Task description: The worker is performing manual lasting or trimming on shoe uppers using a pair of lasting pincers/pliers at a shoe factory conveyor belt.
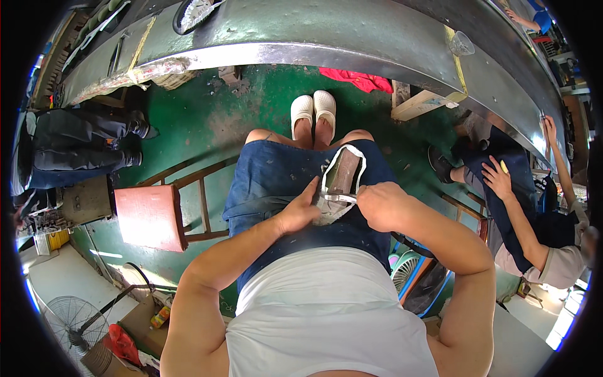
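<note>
On my lap lies a shoe-shaped piece (344, 174), like a shoe upper on a last, with a white edge round a brownish-grey middle. Its rounded end points away from me. My left hand (299, 210) grips its near left side; the fingertips are partly blurred and hidden. A metal-headed hand tool (340, 198), perhaps pincers, lies across the piece, its head over the middle. My right hand (381, 206) is closed round the tool at the right, and a dark handle end shows below my wrist. Dark blue cloth (257, 188) covers my lap under the piece.
A long metal-topped bench (282, 56) curves across the far side. A stool with a pinkish seat (149, 217) stands at my left. Co-workers sit at both sides; one on the right has a hand (498, 179) low. A fan (78, 333) stands at the lower left.
</note>
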The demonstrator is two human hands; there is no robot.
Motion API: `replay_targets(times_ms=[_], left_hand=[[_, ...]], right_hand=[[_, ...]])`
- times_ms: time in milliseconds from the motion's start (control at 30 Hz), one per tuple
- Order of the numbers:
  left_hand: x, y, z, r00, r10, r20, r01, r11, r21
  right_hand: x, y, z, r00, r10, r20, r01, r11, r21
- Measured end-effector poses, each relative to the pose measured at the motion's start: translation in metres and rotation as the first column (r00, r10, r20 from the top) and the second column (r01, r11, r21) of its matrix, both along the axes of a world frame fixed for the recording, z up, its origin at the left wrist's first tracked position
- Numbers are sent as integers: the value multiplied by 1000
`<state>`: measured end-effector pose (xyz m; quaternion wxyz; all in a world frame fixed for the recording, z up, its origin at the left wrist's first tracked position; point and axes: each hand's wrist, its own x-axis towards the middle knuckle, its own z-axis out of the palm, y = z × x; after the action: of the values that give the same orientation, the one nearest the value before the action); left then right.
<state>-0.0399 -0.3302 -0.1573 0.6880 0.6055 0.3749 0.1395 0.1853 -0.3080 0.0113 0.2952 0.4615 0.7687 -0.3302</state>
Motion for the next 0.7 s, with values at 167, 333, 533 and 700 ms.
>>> replay_targets(times_ms=[167, 333, 533, 700], left_hand=[[9, -7, -11, 846, 472, 248, -214, 727, -652], [12, -7, -5, 932, 361, -34, -353, 882, -313], [28, -17, -21, 841, 525, -130, -532, 847, -20], [31, -18, -7, 849, 502, -163, -473, 861, 189]], right_hand=[[5, 7, -17, 997, 58, -51, -61, 996, -61], [19, -27, -57, 969, -13, -246, 40, 994, 105], [15, -67, -88, 887, -156, -436, 311, 899, 310], [19, -71, -65, 900, -237, -367, 333, 916, 225]])
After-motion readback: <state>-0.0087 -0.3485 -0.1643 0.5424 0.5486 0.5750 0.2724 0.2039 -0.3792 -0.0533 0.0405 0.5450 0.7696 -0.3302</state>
